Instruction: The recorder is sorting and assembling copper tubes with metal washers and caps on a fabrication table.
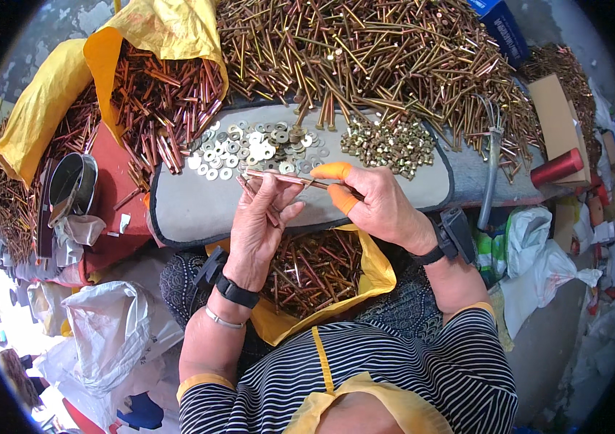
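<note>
My left hand (265,204) is closed round a few copper-coloured metal sleeves (278,176). The topmost sleeve lies nearly level between thumb and fingers, its right end meeting a long thin bolt (338,187). My right hand (383,206) pinches that bolt between thumb and forefinger, both in orange finger covers. Whether the bolt sits inside the sleeve I cannot tell. Beneath both hands is a grey padded board (199,210). Flat silver washers (249,148) lie just beyond the left hand, and a heap of small brass-coloured nuts (388,147) lies beyond the right.
A large pile of long bolts (365,54) covers the far side. Copper sleeves spill from a yellow sack (159,29) at far left. On my lap, an open yellow bag (376,278) holds finished-looking bolt pieces. A black pan (74,181) stands left; a red cylinder (557,168) lies right.
</note>
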{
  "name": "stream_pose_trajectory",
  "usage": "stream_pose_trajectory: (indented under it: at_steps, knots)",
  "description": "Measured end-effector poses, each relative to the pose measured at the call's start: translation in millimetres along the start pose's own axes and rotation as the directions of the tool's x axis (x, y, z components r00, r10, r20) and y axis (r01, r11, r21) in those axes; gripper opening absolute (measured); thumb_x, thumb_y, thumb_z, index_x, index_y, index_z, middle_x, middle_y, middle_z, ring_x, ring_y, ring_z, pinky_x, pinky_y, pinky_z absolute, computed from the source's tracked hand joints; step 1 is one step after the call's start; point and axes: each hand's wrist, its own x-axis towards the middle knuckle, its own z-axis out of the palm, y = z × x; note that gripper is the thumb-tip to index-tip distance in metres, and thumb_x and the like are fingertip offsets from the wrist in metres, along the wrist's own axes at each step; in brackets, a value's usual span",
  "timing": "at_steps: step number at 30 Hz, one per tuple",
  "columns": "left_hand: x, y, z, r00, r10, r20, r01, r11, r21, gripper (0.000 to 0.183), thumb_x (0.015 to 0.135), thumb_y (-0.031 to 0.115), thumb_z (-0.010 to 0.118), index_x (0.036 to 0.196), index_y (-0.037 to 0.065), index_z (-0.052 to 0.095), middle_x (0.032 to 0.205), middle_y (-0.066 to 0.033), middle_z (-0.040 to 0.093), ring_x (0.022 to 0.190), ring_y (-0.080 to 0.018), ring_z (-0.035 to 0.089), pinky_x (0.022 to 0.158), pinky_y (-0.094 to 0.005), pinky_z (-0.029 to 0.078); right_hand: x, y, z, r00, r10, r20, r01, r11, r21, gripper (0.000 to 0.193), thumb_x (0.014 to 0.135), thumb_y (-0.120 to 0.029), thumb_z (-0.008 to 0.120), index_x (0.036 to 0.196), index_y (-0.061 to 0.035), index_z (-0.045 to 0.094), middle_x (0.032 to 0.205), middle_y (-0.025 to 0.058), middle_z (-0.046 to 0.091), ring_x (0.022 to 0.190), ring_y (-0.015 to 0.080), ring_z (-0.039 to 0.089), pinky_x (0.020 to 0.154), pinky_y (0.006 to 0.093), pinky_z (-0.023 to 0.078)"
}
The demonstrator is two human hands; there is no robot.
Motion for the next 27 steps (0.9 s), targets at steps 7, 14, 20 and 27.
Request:
stream_pose_trajectory:
  at_steps: [7,14,20,27]
  knots:
    - [1.5,-3.7,-1.0,0.999,-0.038,-0.02,0.038,0.999,-0.012,0.018,0.092,0.022,0.057,0.102,0.007,0.055,0.098,-0.0104,0.065,0.09,-0.0202,0.066,0.068,-0.0327,0.06,-1.4,-2.1,-7.9,0.997,0.052,0.049,-0.049,0.997,-0.054,0.023,0.08,-0.002,0.06,0.102,-0.0027,0.065,0.064,0.0161,0.058,0.05,0.0225,0.056,0.048,0.0316,0.043]
    - [2.6,-6.3,1.3,1.0,0.0,0.02,-0.003,0.987,0.159,0.019,0.094,0.023,0.054,0.103,0.006,0.053,0.098,-0.0108,0.064,0.092,-0.0196,0.066,0.068,-0.0329,0.06,-7.5,16.9,-1.3,0.982,-0.188,-0.014,0.177,0.945,-0.277,0.029,0.078,-0.004,0.064,0.107,-0.0048,0.064,0.072,0.0125,0.059,0.058,0.0272,0.058,0.05,0.034,0.046]
    - [-4.6,-30.8,0.2,0.984,-0.09,0.151,0.058,0.978,0.2,0.018,0.094,0.02,0.054,0.107,0.007,0.052,0.095,-0.0025,0.061,0.084,-0.0135,0.063,0.068,-0.022,0.054,-9.7,9.9,25.0,0.909,-0.384,-0.16,0.287,0.858,-0.426,0.05,0.078,-0.03,0.069,0.119,-0.0047,0.054,0.094,0.0112,0.056,0.084,0.0305,0.057,0.067,0.0367,0.047]
    - [-11.0,-28.3,13.4,0.968,-0.167,0.187,0.181,0.982,-0.062,0.03,0.098,0.025,0.046,0.125,0.012,0.045,0.094,-0.0032,0.055,0.084,-0.0137,0.057,0.072,-0.0302,0.052,-4.3,30.1,13.3,0.937,-0.207,-0.28,0.198,0.978,-0.059,0.039,0.08,-0.013,0.067,0.116,-0.0039,0.056,0.099,0.011,0.061,0.095,0.0252,0.06,0.079,0.0315,0.048]
